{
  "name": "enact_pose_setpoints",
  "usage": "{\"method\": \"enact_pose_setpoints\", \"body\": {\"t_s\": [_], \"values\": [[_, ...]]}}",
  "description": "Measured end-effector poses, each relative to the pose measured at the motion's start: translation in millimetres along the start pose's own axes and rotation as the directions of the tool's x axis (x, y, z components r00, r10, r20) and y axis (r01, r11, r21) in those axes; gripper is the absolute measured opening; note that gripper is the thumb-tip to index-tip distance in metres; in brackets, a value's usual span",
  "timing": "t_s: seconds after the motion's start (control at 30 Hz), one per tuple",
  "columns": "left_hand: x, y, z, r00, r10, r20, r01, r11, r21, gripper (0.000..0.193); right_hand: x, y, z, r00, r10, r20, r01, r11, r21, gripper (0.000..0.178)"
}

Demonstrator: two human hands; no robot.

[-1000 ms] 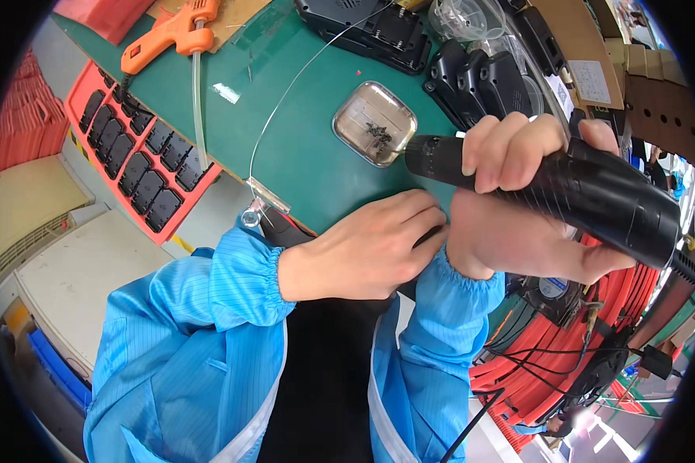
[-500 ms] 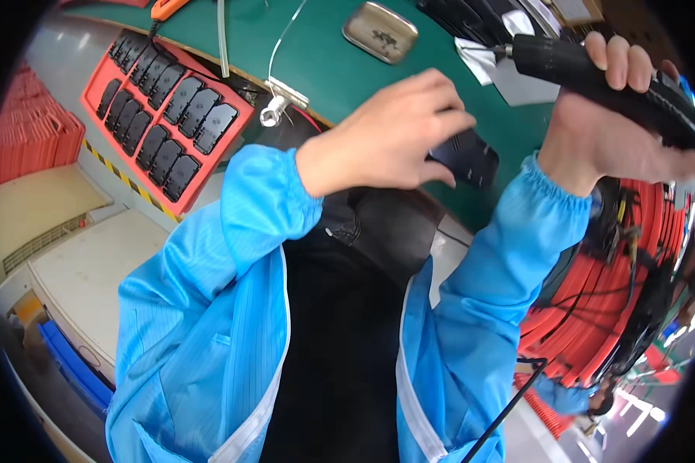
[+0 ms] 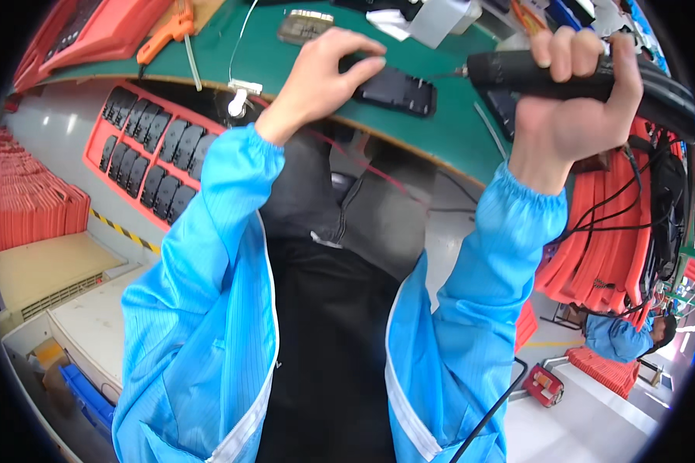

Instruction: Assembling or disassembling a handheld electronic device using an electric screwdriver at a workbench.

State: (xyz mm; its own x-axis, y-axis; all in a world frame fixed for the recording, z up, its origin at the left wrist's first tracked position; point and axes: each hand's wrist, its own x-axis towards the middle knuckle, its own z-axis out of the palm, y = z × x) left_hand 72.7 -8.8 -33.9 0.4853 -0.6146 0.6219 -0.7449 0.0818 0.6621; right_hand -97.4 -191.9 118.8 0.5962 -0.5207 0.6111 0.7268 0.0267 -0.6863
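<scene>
My right hand (image 3: 583,100) is wrapped round a thick black electric screwdriver (image 3: 540,73), raised over the right side of the table. Its thin bit points left, toward a flat black plastic housing (image 3: 400,90) on the green table (image 3: 262,54). My left hand (image 3: 320,77) is at the left end of that housing. The thumb lies over its corner with the fingers curled beyond it, partly hiding that end. The bit's tip is close to the housing's right part; whether it touches, I cannot tell.
A shallow metal tin (image 3: 305,27) stands behind my left hand. An orange-handled tool (image 3: 170,35) lies far left. Below the table edge, a red tray (image 3: 93,147) holds several black housings. Red stacks (image 3: 594,255) and hanging cables are at right; another person (image 3: 622,336) is beyond.
The view has shifted, showing more floor and table edge. The screwdriver bit is now closer to the housing, which lies flatter and shows more of itself beside my left hand.
</scene>
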Motion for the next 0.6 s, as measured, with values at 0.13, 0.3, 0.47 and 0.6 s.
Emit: {"method": "enact_pose_setpoints", "body": {"t_s": [0.13, 0.3, 0.47, 0.6], "values": [[-1, 14, -3, 1.0, 0.015, 0.023, -0.015, 1.0, -0.007, 0.021, 3, 4, 26, 0.999, -0.036, -0.035, 0.04, 0.993, 0.114, 0.019], [-3, 26, -7, 0.998, 0.03, 0.049, -0.032, 0.998, 0.05, 0.024, 27, 53, 65, 0.998, -0.055, -0.044, 0.058, 0.996, 0.072, 0.014], [-1, 33, -5, 0.977, 0.072, 0.2, -0.079, 0.996, 0.031, 0.05, 34, 113, 82, 0.999, 0.046, -0.02, -0.046, 0.999, 0.001, 0.013], [2, 28, -7, 0.962, 0.045, 0.271, -0.059, 0.997, 0.043, 0.064, 42, 147, 85, 0.989, 0.145, -0.003, -0.144, 0.989, 0.031, 0.014]]}}
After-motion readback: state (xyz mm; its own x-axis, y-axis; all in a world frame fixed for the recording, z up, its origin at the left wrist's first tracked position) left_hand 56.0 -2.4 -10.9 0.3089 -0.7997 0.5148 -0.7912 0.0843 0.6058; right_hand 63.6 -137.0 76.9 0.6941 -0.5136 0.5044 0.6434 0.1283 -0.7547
